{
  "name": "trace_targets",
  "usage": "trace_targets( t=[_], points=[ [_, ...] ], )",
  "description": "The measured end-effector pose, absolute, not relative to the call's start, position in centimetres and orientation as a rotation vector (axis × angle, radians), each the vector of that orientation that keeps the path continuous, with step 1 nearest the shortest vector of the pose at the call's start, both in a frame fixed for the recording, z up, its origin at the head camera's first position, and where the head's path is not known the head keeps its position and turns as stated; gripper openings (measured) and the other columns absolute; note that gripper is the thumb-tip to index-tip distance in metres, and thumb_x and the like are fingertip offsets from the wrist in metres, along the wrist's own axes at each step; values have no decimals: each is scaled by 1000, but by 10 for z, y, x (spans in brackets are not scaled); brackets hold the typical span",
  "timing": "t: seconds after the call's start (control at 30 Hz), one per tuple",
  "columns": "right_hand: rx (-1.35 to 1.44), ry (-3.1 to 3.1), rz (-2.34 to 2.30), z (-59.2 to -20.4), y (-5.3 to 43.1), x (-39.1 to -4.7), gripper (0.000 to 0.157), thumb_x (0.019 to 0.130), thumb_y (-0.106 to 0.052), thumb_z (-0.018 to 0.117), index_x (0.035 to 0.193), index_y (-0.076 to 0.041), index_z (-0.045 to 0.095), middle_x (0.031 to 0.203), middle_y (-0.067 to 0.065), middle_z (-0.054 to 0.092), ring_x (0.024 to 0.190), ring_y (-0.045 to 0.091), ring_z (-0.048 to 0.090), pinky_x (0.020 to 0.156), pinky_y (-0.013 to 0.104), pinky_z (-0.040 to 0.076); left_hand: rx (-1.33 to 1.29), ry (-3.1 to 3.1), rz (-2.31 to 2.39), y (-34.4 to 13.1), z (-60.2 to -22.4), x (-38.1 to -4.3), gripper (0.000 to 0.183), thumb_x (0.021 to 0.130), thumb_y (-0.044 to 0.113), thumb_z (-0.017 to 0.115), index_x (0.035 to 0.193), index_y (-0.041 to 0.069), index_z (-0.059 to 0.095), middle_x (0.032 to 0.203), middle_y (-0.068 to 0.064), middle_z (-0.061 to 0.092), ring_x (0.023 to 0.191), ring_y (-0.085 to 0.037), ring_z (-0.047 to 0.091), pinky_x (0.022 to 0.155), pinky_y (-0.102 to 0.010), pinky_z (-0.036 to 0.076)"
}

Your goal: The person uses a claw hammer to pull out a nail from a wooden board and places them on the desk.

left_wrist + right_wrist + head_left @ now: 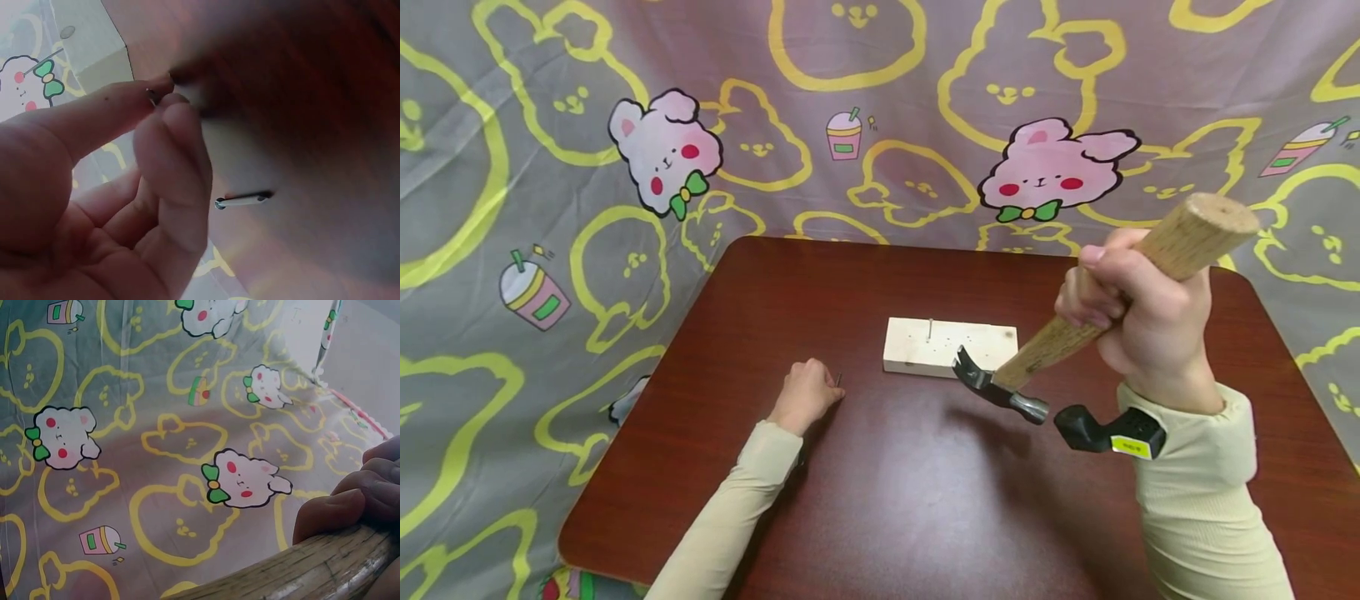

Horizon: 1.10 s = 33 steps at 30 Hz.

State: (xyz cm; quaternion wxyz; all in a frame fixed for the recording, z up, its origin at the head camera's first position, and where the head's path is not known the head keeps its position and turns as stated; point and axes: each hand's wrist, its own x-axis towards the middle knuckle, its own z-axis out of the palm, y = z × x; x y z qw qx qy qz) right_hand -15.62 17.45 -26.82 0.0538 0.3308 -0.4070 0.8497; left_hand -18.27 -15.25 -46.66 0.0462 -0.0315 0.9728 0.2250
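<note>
My right hand [1150, 312] grips a claw hammer [1052, 346] by its wooden handle, raised over the table with the head pointing down and left. In the right wrist view, fingers curl over the wooden handle [312, 569]. My left hand [807, 392] is low over the table, left of a pale wooden block [902, 346]. Between its thumb and fingertips it pinches a nail [150, 94], mostly hidden by the fingers. One standing nail [932, 330] sticks up from the block, among several small dark holes. Another nail [244, 200] lies on the tabletop near the left hand.
The dark red-brown table [820, 292] has rounded corners. A patterned cloth [910, 108] hangs close behind it and along its left side. A black device [1108, 433] sits on the right wrist.
</note>
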Motion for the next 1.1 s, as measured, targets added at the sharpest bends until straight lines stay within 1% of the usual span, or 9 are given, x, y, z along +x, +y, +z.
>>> trace_targets(
  t=[0.17, 0.33, 0.57, 0.63, 0.7, 0.73, 0.83, 0.93, 1.1],
  points=[
    [1006, -1239, 2576, -269, 174, -156, 37, 86, 20, 25, 56, 0, 33, 44, 2, 26, 36, 15, 23, 35, 33, 19, -103, 2962, 702, -152, -466, -183, 26, 74, 21, 80, 59, 10, 63, 65, -3, 62, 66, -22, 59, 69, -41, 53],
    [998, -1244, 2571, -268, 173, -156, 37, 86, 20, 26, 56, 1, 36, 44, 2, 26, 35, 16, 23, 35, 33, 19, -112, 2955, 704, -152, -465, -182, 26, 75, 23, 80, 60, 10, 64, 66, -4, 63, 66, -23, 60, 68, -42, 53],
    [980, -1259, 2567, -267, 171, -157, 37, 86, 21, 26, 57, 1, 39, 44, 3, 25, 36, 16, 23, 35, 33, 18, -78, 2978, 676, -150, -464, -183, 28, 74, 22, 80, 58, 10, 61, 63, -4, 61, 63, -22, 57, 66, -41, 51],
    [964, -1280, 2550, -265, 169, -158, 35, 86, 20, 31, 57, 1, 39, 44, 3, 25, 35, 16, 22, 35, 33, 18, -35, 3009, 666, -146, -462, -184, 26, 73, 23, 81, 64, 8, 63, 66, -5, 62, 67, -24, 60, 67, -42, 52],
    [948, -1312, 2529, -264, 166, -161, 33, 85, 19, 36, 57, 2, 41, 44, 4, 26, 35, 17, 22, 35, 34, 18, 37, 3033, 672, -141, -459, -186, 26, 72, 25, 82, 75, 5, 65, 74, -8, 64, 73, -27, 63, 70, -43, 53],
    [941, -1327, 2526, -264, 164, -163, 31, 85, 18, 38, 57, 3, 42, 44, 4, 26, 35, 17, 22, 35, 34, 18, 83, 3042, 682, -137, -457, -188, 29, 72, 25, 83, 82, 3, 66, 79, -10, 65, 78, -29, 64, 73, -43, 53],
    [905, -1405, 2519, -262, 158, -169, 31, 83, 17, 42, 56, 2, 44, 44, 5, 26, 36, 17, 21, 36, 33, 16, 206, 3029, 710, -123, -452, -194, 48, 73, 29, 83, 107, 0, 65, 100, -13, 64, 98, -31, 63, 87, -43, 52],
    [810, -1518, 2504, -260, 148, -175, 31, 82, 16, 43, 56, 0, 48, 44, 4, 28, 38, 17, 19, 37, 30, 16, 307, 3011, 753, -108, -450, -202, 65, 73, 31, 84, 124, 1, 58, 120, -14, 58, 114, -31, 56, 99, -43, 47],
    [687, -1694, 2411, -261, 135, -188, 30, 82, 12, 47, 55, -1, 49, 43, 2, 32, 39, 19, 20, 37, 29, 20, 409, 2982, 811, -88, -453, -214, 85, 71, 36, 85, 139, 4, 45, 138, -16, 46, 127, -34, 48, 106, -43, 43]
  ],
)
